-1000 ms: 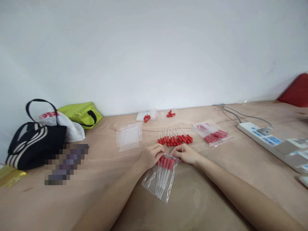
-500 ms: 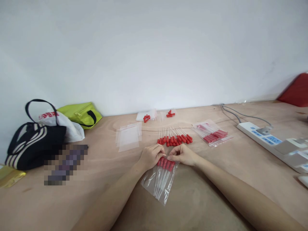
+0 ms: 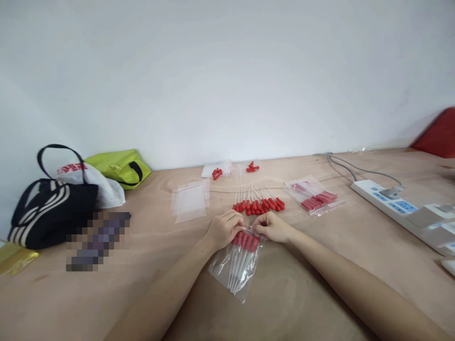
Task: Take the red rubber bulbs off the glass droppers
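A clear zip bag point(image 3: 221, 270) lies in front of me with several red-bulbed droppers point(image 3: 245, 242) inside, their pale stems pointing toward me. My left hand point(image 3: 225, 229) pinches the bag's top edge at its left. At the right end of the same edge, my right hand point(image 3: 273, 227) has thumb and forefinger closed on the plastic. Just beyond my fingers, a fanned row of loose droppers point(image 3: 259, 207) rests on the table, red bulbs toward me. Farther right lies another zip bag point(image 3: 314, 196) with red-bulbed droppers in it.
Flat clear bags point(image 3: 191, 203) are stacked left of the loose droppers. Small red bulbs point(image 3: 217, 174) lie near the wall. A power strip point(image 3: 387, 201) with cables stands at the right. To the left are a black bag point(image 3: 53, 213) and a lime-green pouch point(image 3: 119, 166).
My right hand has slid a little to the right along the bag's top edge. My left hand stays at the left part of the edge.
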`<state>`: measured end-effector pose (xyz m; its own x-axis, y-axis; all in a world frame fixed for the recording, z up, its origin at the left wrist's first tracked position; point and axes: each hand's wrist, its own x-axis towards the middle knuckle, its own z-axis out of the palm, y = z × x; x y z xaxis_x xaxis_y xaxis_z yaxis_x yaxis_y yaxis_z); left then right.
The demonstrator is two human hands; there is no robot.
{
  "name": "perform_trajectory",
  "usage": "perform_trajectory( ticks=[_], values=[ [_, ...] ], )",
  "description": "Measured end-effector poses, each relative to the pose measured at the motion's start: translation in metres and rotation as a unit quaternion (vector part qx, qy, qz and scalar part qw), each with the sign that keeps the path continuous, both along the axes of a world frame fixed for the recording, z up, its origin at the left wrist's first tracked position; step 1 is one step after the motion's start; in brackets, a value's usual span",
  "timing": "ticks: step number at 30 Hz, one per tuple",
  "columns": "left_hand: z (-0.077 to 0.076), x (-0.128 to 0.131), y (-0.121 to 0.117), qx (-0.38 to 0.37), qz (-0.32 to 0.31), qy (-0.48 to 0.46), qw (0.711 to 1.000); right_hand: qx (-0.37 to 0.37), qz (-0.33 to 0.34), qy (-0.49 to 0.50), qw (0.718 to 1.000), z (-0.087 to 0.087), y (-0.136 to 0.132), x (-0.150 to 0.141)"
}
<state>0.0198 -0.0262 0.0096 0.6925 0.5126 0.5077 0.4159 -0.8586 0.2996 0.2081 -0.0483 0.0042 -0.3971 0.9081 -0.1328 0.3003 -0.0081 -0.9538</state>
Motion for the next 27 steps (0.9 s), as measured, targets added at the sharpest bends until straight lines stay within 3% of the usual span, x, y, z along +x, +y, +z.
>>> perform_trajectory(
  ticks=[5, 14, 21, 27],
  values=[
    [0.002, 0.003, -0.003, 0.000, -0.017, 0.005, 1.000, 0.033, 0.068, -0.013, 0.997, 0.003, -0.002, 0.000],
    [0.006, 0.005, -0.003, 0.012, -0.042, 0.011, 0.999, 0.040, 0.006, -0.018, 0.999, -0.006, -0.002, -0.004],
    [0.003, 0.011, -0.012, -0.033, -0.021, 0.020, 0.999, 0.045, -0.056, -0.097, 0.993, -0.010, 0.001, -0.008],
    [0.002, 0.011, -0.013, -0.068, -0.043, -0.003, 0.997, 0.049, -0.111, -0.174, 0.977, -0.007, -0.002, -0.013]
  ],
)
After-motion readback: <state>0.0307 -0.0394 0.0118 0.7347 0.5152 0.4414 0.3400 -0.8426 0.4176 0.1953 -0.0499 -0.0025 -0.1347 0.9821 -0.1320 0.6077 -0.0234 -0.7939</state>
